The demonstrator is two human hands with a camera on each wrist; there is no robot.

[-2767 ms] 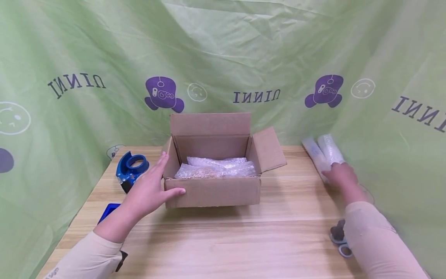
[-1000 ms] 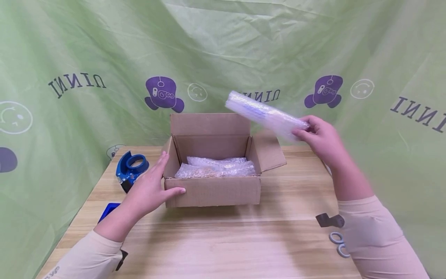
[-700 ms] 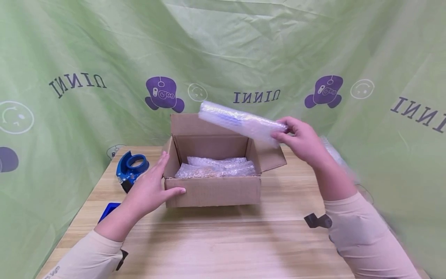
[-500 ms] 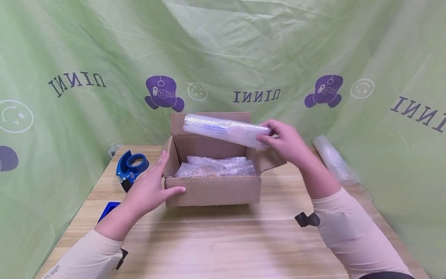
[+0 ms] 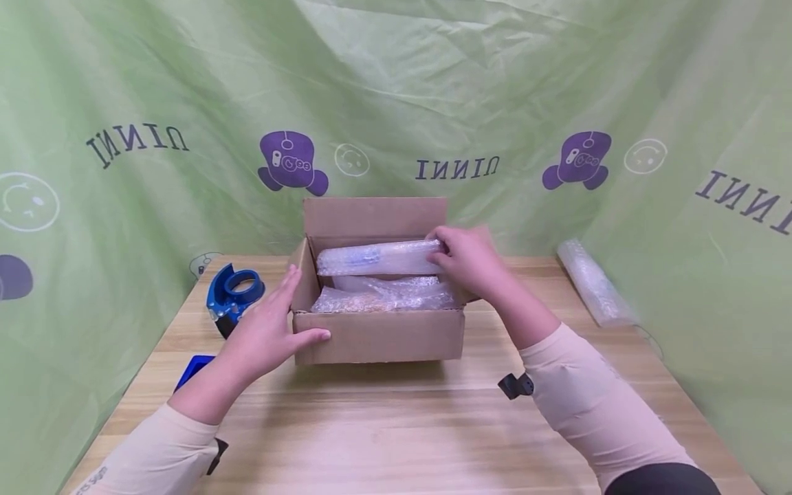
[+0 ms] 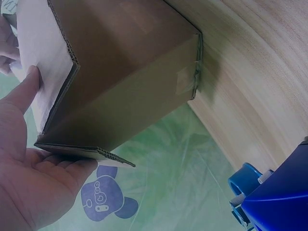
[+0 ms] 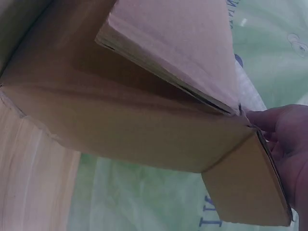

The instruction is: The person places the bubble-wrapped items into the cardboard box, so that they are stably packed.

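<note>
An open cardboard box stands on the table, its back flap upright and its side flaps spread. My left hand rests at its left front corner, fingers straight along the left flap and thumb on the front flap. The left wrist view shows the same thumb on cardboard. My right hand pinches the right end of a long bubble-wrapped package, bluish inside, level in the back of the box opening. In front of it lie other bubble-wrapped packages inside the box. The right flap is mostly hidden behind my right hand.
A roll of bubble wrap lies at the table's right back. On the left stands a blue tape dispenser, with a blue object partly hidden by my left forearm. A green curtain hangs behind the table.
My right hand picked up the bubble-wrapped package from the right back, carried it left over the box, then lowered and levelled it into the opening. My left hand stays put.
</note>
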